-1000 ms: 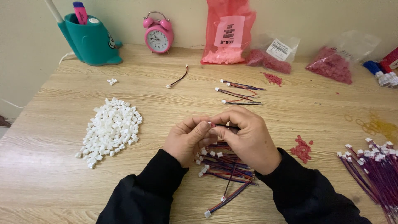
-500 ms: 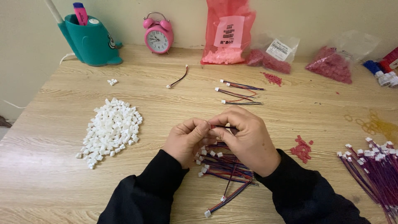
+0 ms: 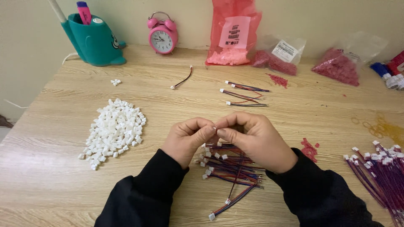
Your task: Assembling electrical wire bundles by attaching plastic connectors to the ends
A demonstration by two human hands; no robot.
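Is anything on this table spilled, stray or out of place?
Slightly. Red pieces lie loose outside the bags; a few white connectors sit apart from the white pile; one wire lead lies alone. Nothing looks damaged.

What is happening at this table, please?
A person in black sleeves holds the left hand and right hand together above the wooden table, pinching a small white connector between the fingertips. Under the hands lies a bundle of red and blue wires with white ends. A pile of white connectors sits to the left, and more wires lie at the right edge.
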